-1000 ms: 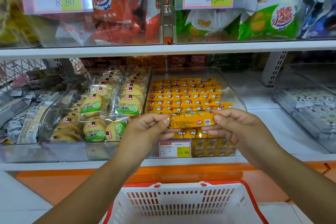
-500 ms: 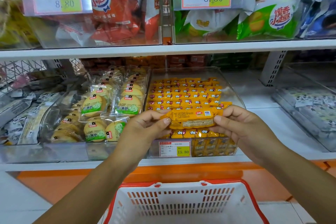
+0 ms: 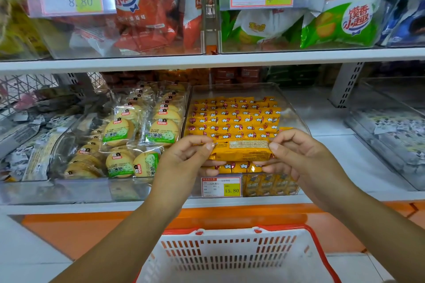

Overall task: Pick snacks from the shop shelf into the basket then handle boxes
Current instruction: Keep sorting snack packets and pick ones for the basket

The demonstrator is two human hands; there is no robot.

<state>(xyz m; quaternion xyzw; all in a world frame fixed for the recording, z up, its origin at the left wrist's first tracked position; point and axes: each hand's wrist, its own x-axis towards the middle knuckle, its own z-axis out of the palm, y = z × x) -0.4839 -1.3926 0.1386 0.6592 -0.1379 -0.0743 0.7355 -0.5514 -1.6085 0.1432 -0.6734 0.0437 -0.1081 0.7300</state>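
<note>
Yellow packet [image 3: 241,151] pinched endwise between left hand [image 3: 184,159] and right hand [image 3: 297,158].

A long white metal upper shelf board [image 3: 230,61] is running level across the view, and a second white lower shelf board [image 3: 333,126] is lying beneath it. A white perforated upright bracket [image 3: 347,85] is standing between them at the right, while a grey wire mesh back panel [image 3: 25,87] is showing at the left. Clear plastic display bins [image 3: 234,86] are catching soft, even light. A broad orange base strip [image 3: 92,232] is sitting under the lower shelf, meeting pale white floor tiles [image 3: 27,259].
</note>
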